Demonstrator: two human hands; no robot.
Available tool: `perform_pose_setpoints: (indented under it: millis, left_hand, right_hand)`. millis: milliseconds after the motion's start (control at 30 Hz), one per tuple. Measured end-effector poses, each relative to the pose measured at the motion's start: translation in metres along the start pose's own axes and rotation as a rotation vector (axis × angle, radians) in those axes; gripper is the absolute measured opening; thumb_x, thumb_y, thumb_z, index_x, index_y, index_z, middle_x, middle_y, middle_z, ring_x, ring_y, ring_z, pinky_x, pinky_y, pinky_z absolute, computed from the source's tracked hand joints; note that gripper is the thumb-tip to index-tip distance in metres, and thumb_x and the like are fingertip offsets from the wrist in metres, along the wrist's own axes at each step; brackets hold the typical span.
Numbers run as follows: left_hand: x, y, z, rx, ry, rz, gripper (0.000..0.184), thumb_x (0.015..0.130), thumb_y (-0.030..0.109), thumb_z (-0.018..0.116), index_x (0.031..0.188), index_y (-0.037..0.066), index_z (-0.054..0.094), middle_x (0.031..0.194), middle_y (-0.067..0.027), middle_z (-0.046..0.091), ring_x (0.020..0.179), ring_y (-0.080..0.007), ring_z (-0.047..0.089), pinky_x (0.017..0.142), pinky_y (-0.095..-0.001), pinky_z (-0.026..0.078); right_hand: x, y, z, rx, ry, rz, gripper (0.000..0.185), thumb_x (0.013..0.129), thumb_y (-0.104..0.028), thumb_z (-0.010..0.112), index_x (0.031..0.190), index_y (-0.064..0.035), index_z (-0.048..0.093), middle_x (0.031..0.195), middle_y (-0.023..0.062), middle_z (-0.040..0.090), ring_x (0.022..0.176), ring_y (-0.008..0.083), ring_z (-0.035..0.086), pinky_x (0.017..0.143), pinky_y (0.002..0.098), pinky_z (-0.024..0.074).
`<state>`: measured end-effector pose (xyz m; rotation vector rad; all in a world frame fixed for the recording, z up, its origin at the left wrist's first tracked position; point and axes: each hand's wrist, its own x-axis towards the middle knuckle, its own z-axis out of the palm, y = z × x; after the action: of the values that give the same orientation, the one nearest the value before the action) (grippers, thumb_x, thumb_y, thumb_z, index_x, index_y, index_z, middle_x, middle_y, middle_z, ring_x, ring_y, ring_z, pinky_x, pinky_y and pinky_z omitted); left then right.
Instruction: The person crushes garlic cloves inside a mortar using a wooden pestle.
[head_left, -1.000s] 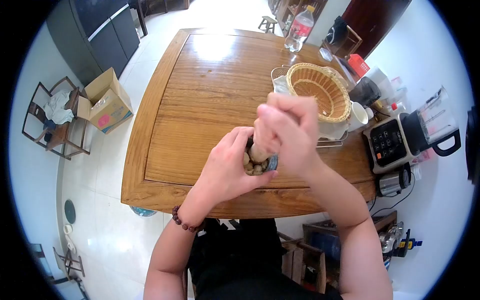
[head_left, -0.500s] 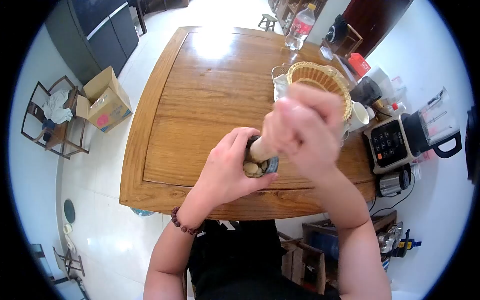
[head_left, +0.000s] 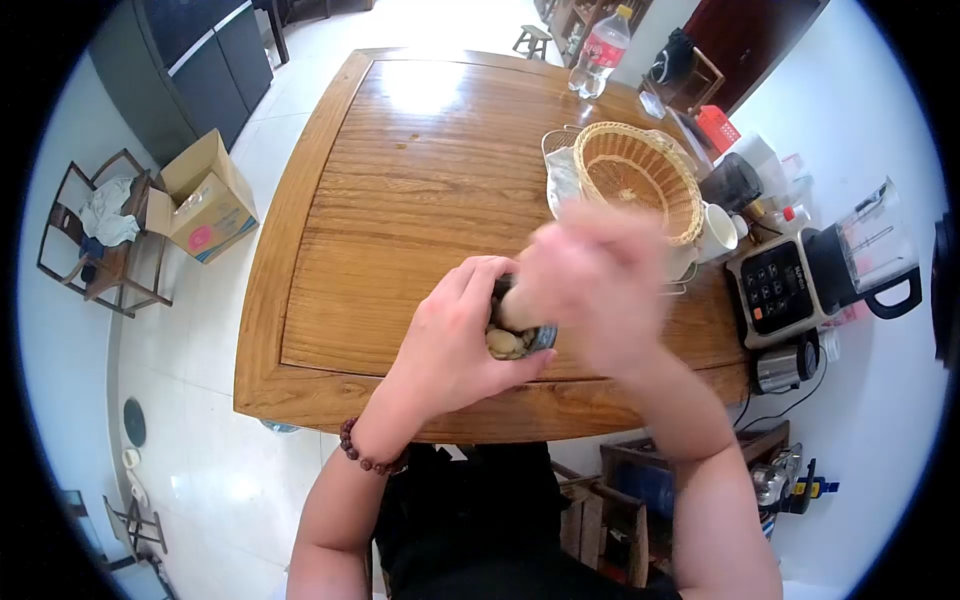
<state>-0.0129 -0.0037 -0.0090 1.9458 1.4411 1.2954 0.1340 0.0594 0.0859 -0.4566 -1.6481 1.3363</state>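
My left hand (head_left: 450, 335) wraps round the side of a small dark mortar (head_left: 547, 337) near the table's front edge, thumb along its near rim. Pale, yellowish-brown pieces (head_left: 503, 344) lie inside; their kind is hard to make out. My right hand (head_left: 600, 285), smeared by motion, is closed round the top of a light wooden pestle (head_left: 515, 311). The pestle's lower end is down in the mortar, tilted, among the pieces. Fingers and pestle hide much of the mortar.
A wicker basket (head_left: 640, 140) sits on the wooden table (head_left: 400, 215), right of my hands. Beyond it stands a plastic bottle (head_left: 600, 55). A white mug (head_left: 716, 235) and a blender (head_left: 780, 290) are at the right edge. An open cardboard box (head_left: 215, 215) lies on the floor left.
My right hand has moved down toward the mortar with the pestle, uncovering more of the basket. My left hand keeps its grip on the mortar. The view has shifted slightly.
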Motion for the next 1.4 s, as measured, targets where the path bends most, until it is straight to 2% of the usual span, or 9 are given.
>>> perform_pose_setpoints:
  millis: [133, 267, 333, 400, 567, 633, 867, 1167, 1400]
  left_hand:
    - [-0.002, 0.001, 0.0, -0.044, -0.022, -0.016, 0.074, 0.074, 0.033, 0.094, 0.131, 0.003, 0.058, 0.122, -0.0189, 0.066, 0.113, -0.0401, 0.067, 0.096, -0.0482, 0.057]
    - [0.001, 0.003, 0.0, -0.032, -0.024, -0.022, 0.073, 0.074, 0.032, 0.094, 0.13, 0.002, 0.059, 0.122, -0.0192, 0.067, 0.113, -0.0397, 0.067, 0.096, -0.0478, 0.057]
    - [0.0, 0.003, 0.0, -0.034, -0.01, -0.041, 0.072, 0.074, 0.032, 0.094, 0.13, 0.002, 0.059, 0.123, -0.0194, 0.067, 0.113, -0.0397, 0.067, 0.096, -0.0479, 0.057]
    - [0.002, 0.004, 0.0, -0.006, -0.014, -0.044, 0.072, 0.074, 0.032, 0.094, 0.129, 0.002, 0.059, 0.124, -0.0202, 0.067, 0.114, -0.0403, 0.067, 0.096, -0.0481, 0.057]
    - [-0.002, 0.002, -0.002, -0.04, -0.015, -0.039, 0.073, 0.073, 0.032, 0.094, 0.13, 0.001, 0.059, 0.124, -0.0206, 0.067, 0.113, -0.0408, 0.068, 0.096, -0.0479, 0.057]
    - [0.005, 0.003, -0.001, -0.041, -0.015, -0.021, 0.074, 0.073, 0.032, 0.094, 0.131, 0.001, 0.059, 0.124, -0.0207, 0.067, 0.113, -0.0409, 0.068, 0.096, -0.0478, 0.057]
    - [0.001, 0.002, 0.0, -0.016, -0.016, -0.041, 0.075, 0.074, 0.034, 0.094, 0.132, 0.002, 0.059, 0.123, -0.019, 0.067, 0.111, -0.0396, 0.068, 0.095, -0.0468, 0.056]
    - [0.0, 0.001, 0.001, -0.002, -0.02, -0.023, 0.075, 0.076, 0.034, 0.093, 0.133, 0.001, 0.058, 0.124, -0.0196, 0.066, 0.113, -0.0391, 0.068, 0.098, -0.0471, 0.057]
    - [0.0, 0.003, 0.001, -0.037, -0.003, -0.045, 0.074, 0.074, 0.032, 0.094, 0.133, 0.003, 0.059, 0.125, -0.0188, 0.067, 0.114, -0.0416, 0.067, 0.099, -0.0488, 0.055]
  right_hand:
    - [-0.004, 0.028, -0.001, -0.007, -0.035, 0.117, 0.036, 0.098, -0.009, 0.063, 0.065, -0.0009, 0.052, 0.057, -0.003, 0.051, 0.054, 0.0031, 0.044, 0.047, 0.0271, 0.0313]
    - [0.003, 0.01, -0.002, -0.031, -0.044, 0.067, 0.035, 0.098, -0.008, 0.063, 0.066, -0.0008, 0.052, 0.058, -0.0032, 0.05, 0.054, 0.0032, 0.043, 0.048, 0.0268, 0.0308]
    - [0.007, -0.013, -0.008, 0.256, -0.033, 0.056, 0.035, 0.1, -0.008, 0.062, 0.067, -0.001, 0.052, 0.058, -0.0032, 0.05, 0.053, 0.003, 0.042, 0.047, 0.0262, 0.03]
    - [0.003, 0.006, 0.002, 0.069, 0.038, -0.008, 0.035, 0.1, -0.008, 0.062, 0.067, -0.001, 0.052, 0.058, -0.0031, 0.051, 0.052, 0.0029, 0.042, 0.046, 0.0258, 0.0301]
    - [-0.002, 0.026, -0.001, 0.116, -0.012, 0.169, 0.034, 0.1, -0.007, 0.063, 0.067, -0.0012, 0.053, 0.056, -0.0029, 0.053, 0.051, 0.0017, 0.043, 0.046, 0.0249, 0.0315]
    - [0.002, 0.026, -0.002, 0.03, -0.015, 0.11, 0.034, 0.099, -0.006, 0.063, 0.066, -0.0015, 0.053, 0.056, -0.003, 0.053, 0.051, 0.0018, 0.044, 0.045, 0.025, 0.0319]
    - [0.006, -0.011, -0.012, 0.278, -0.021, 0.044, 0.036, 0.101, -0.005, 0.058, 0.067, -0.0028, 0.047, 0.055, -0.0014, 0.049, 0.047, 0.005, 0.041, 0.045, 0.0256, 0.0335]
    - [-0.003, -0.008, -0.007, -0.004, -0.052, 0.025, 0.037, 0.101, -0.007, 0.058, 0.065, -0.0032, 0.049, 0.056, -0.0022, 0.051, 0.049, 0.0033, 0.042, 0.045, 0.0254, 0.0321]
    - [0.013, -0.024, -0.007, 0.257, -0.031, -0.026, 0.037, 0.1, -0.007, 0.062, 0.065, -0.0038, 0.051, 0.057, -0.0034, 0.051, 0.049, 0.0023, 0.042, 0.044, 0.0256, 0.0301]
